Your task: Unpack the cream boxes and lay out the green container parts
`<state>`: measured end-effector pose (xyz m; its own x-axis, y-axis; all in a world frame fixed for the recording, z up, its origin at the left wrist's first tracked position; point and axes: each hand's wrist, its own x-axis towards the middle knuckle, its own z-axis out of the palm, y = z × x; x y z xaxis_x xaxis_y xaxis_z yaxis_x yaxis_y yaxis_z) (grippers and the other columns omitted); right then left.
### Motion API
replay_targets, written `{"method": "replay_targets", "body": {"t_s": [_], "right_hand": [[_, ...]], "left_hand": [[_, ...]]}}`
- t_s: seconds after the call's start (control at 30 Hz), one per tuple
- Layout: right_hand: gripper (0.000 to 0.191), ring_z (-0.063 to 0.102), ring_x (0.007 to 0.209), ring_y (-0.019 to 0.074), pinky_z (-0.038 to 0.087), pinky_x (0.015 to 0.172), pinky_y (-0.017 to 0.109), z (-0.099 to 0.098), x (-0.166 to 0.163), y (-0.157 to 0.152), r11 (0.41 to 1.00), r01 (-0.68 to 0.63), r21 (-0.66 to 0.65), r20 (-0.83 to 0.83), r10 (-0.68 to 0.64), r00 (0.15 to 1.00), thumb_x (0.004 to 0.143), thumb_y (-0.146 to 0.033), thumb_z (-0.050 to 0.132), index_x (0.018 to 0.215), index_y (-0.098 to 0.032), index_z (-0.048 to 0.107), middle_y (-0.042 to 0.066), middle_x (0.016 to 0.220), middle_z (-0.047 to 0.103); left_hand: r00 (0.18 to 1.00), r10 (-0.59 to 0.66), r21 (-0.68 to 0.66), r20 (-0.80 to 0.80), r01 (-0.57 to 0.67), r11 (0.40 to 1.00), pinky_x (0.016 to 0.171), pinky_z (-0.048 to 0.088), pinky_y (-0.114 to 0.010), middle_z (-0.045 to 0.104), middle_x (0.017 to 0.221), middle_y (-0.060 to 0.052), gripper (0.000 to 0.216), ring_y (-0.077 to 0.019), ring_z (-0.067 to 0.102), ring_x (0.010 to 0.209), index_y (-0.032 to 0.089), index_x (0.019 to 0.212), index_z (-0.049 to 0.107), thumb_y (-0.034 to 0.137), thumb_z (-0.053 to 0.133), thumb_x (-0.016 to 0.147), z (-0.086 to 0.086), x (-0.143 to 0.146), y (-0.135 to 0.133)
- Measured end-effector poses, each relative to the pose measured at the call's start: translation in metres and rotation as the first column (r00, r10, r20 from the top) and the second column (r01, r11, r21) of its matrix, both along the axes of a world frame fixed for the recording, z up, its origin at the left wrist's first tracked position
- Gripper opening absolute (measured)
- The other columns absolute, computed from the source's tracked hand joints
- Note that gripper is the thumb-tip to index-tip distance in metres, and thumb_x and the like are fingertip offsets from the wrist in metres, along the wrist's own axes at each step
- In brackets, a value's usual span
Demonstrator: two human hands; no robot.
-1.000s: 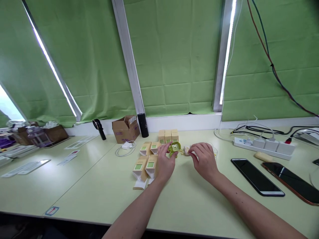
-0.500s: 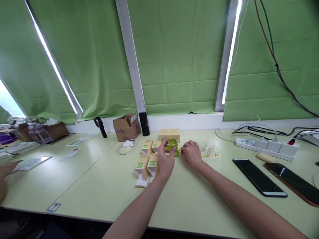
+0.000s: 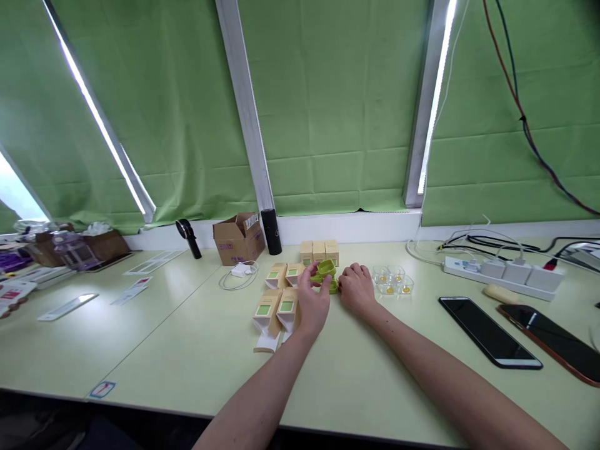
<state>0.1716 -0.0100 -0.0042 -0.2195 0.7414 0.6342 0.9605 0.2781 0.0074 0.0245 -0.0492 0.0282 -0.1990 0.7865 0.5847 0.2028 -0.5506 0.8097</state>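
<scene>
My left hand (image 3: 313,305) is closed round the side of a small green case (image 3: 327,269), whose lid stands raised. Right beside the case, my right hand (image 3: 357,287) has its fingers bent together; whatever they pinch is hidden behind them. Several clear cups (image 3: 392,281) with small yellow pieces inside stand just right of that hand. To the left of my left hand lie several tan cartons (image 3: 267,309) with green windows, the near ones with white flaps open. More small tan boxes (image 3: 319,251) stand behind the case.
On the right lie a black-faced phone (image 3: 490,331), a second phone (image 3: 555,340) and a power strip (image 3: 501,278) with cables. Toward the back left are a cardboard box (image 3: 239,239), a black cylinder (image 3: 270,231), a white charger (image 3: 240,270) and a handheld fan (image 3: 188,239).
My right hand has moved slightly left, closer to the green case, which my left hand still holds. At the far left another person's hand has left the white card, and a red-and-white item appears.
</scene>
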Motion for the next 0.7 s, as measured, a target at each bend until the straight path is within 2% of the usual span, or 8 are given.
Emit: {"method": "replay_targets", "body": {"t_s": [0.17,0.33,0.43,0.5,0.6,0.7], "right_hand": [[0.013,0.049,0.102,0.0274,0.029,0.09,0.04,0.006,0.001,-0.008,0.999,0.035,-0.026,-0.005,-0.035,0.999,0.082,-0.014,0.068,0.095,-0.017,0.07,0.012,0.096,0.069],[0.011,0.054,0.102,0.0277,0.03,0.088,0.038,0.02,0.011,-0.038,0.99,0.009,-0.141,0.069,0.001,0.998,0.092,-0.021,0.059,0.102,-0.017,0.062,0.012,0.102,0.069],[0.011,0.061,0.09,0.0248,0.03,0.074,0.036,0.02,0.014,-0.063,0.951,-0.054,-0.305,0.102,0.089,0.991,0.093,-0.023,0.057,0.103,-0.018,0.059,0.011,0.1,0.071],[0.012,0.064,0.082,0.0227,0.026,0.065,0.034,0.016,0.014,-0.076,0.918,-0.057,-0.392,0.055,0.085,0.995,0.097,-0.027,0.053,0.103,-0.019,0.058,0.009,0.097,0.073],[0.016,0.066,0.079,0.0211,0.023,0.061,0.033,0.009,0.013,-0.086,0.896,-0.056,-0.44,-0.011,0.057,0.998,0.101,-0.032,0.047,0.099,-0.02,0.058,0.007,0.095,0.074],[0.016,0.067,0.081,0.0208,0.023,0.061,0.032,0.008,0.015,-0.086,0.891,-0.078,-0.448,-0.033,0.071,0.997,0.101,-0.032,0.047,0.098,-0.021,0.058,0.006,0.095,0.074]], "left_hand": [[0.998,-0.042,-0.03,0.047,0.043,0.999,0.083,0.053,-0.032,0.066,0.122,-0.012,0.038,-0.0229,0.062,0.111,0.021,0.125,0.062,0.033,0.07,0.09,0.003,0.001,-0.002],[0.986,-0.108,-0.042,0.124,0.114,0.993,0.081,0.05,-0.029,0.069,0.125,-0.012,0.04,-0.0225,0.065,0.113,0.023,0.128,0.059,0.033,0.071,0.091,0.006,0.003,-0.005],[0.971,-0.153,-0.072,0.183,0.168,0.983,0.074,0.049,-0.027,0.072,0.119,-0.011,0.034,-0.0204,0.068,0.102,0.021,0.12,0.062,0.039,0.07,0.092,0.006,0.005,-0.005],[0.956,-0.169,-0.125,0.24,0.203,0.971,0.068,0.048,-0.026,0.076,0.107,-0.011,0.033,-0.0192,0.069,0.091,0.019,0.11,0.064,0.044,0.071,0.09,0.006,0.007,-0.004],[0.896,-0.228,-0.208,0.38,0.323,0.923,0.066,0.049,-0.027,0.077,0.093,-0.012,0.037,-0.0198,0.07,0.082,0.017,0.096,0.062,0.051,0.075,0.086,0.006,0.008,-0.002],[0.749,-0.332,-0.241,0.573,0.542,0.805,0.067,0.051,-0.029,0.078,0.092,-0.016,0.038,-0.02,0.071,0.077,0.015,0.088,0.059,0.049,0.075,0.086,0.004,0.008,-0.001]]}}
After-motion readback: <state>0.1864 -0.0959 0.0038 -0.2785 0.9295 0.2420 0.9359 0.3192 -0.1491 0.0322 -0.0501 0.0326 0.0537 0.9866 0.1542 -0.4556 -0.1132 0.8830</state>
